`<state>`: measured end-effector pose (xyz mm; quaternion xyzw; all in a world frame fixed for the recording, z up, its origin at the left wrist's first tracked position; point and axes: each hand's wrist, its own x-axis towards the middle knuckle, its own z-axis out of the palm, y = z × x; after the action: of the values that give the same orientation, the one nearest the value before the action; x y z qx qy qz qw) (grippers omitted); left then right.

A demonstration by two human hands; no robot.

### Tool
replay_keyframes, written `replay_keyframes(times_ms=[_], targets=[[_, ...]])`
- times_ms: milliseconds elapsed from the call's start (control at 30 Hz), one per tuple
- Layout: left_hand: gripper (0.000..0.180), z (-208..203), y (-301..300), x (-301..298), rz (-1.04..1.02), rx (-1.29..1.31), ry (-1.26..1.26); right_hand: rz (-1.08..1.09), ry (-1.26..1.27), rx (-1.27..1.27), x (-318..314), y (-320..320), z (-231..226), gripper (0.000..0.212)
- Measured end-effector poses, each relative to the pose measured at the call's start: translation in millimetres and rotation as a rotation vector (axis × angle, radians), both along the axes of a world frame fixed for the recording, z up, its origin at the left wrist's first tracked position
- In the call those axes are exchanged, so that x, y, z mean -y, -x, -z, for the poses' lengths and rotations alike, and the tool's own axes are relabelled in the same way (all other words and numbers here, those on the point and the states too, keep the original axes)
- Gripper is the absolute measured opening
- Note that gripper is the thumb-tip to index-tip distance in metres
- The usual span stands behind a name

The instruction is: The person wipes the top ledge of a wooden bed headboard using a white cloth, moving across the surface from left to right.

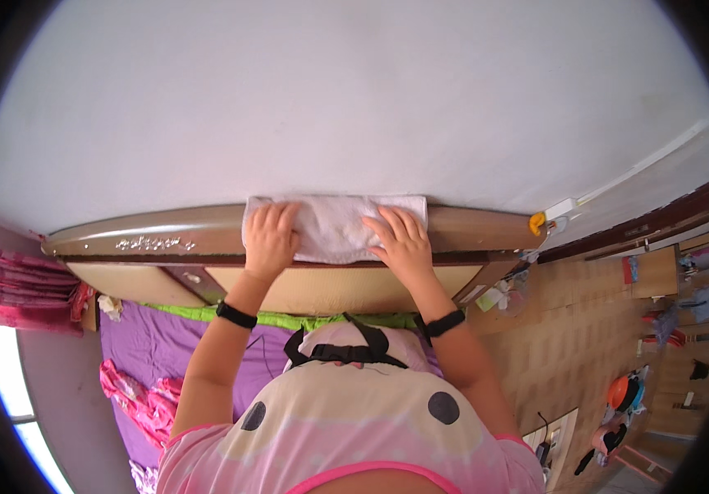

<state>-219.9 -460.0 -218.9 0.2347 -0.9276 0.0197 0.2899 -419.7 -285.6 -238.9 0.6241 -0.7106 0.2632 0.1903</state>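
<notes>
A pale pinkish-white cloth (330, 226) lies spread over the top of a brown wooden headboard (206, 230), close against the wall. On the cloth's left part rests my left hand (272, 237), fingers stretched forward and laid flat. My right hand (400, 237) presses on its right part with the fingers spread. Neither hand grips the cloth. Each wrist wears a black band. A row of small shiny marks (155, 244) shows on the headboard's left stretch.
Below the headboard is a bed with a purple sheet (136, 329) and a crumpled pink garment (144, 403). A yellow object (536, 223) sits at the headboard's right end. Pink curtains (25, 280) hang at the left. Tiled floor (552, 329) and scattered belongings lie right.
</notes>
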Motion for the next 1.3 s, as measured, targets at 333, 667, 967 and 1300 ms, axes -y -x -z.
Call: replay_keyframes(times_ms=[333,667,967,1300], targets=[[0.077,13.3,111.0,-85.1,0.241,0.195,0.098,0.191,-0.133,0.061,-103.8,111.6,-7.2,0.061],[0.04,22.3,119.3,-92.2,0.209,0.003,0.081,0.258,-0.201,0.078,-93.4,97.8,-8.8,0.065],[0.039,4.7,-46.7,10.0,-0.099,0.017,0.029,-0.175,-0.23,0.005,18.9,-27.5,-12.7,0.069],[0.063,-10.0,-146.7,90.7,-0.248,0.119,-0.051,-0.25,0.054,-0.105,139.0,-122.3,20.8,0.057]])
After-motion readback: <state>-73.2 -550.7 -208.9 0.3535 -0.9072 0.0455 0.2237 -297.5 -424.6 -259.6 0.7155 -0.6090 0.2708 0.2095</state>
